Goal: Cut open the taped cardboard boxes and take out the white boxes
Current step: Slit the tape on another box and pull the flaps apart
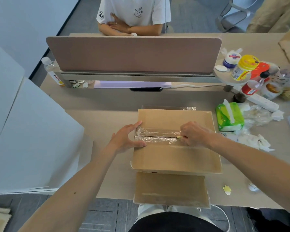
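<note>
Altogether two cardboard boxes [174, 158], one cutter [179, 137].

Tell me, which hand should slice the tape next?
The right hand: it pinches the small yellow cutter at the tape seam on the top cardboard box. The left hand presses the box's left end.

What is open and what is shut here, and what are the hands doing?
Top cardboard box: flaps shut, clear tape on the seam.
Lower cardboard box: shut, under the top one.
Left hand: rests on the top box's left end.
Right hand: grips a small yellow cutter at the seam.
Tissue pack: open, a tissue sticking out.
</note>
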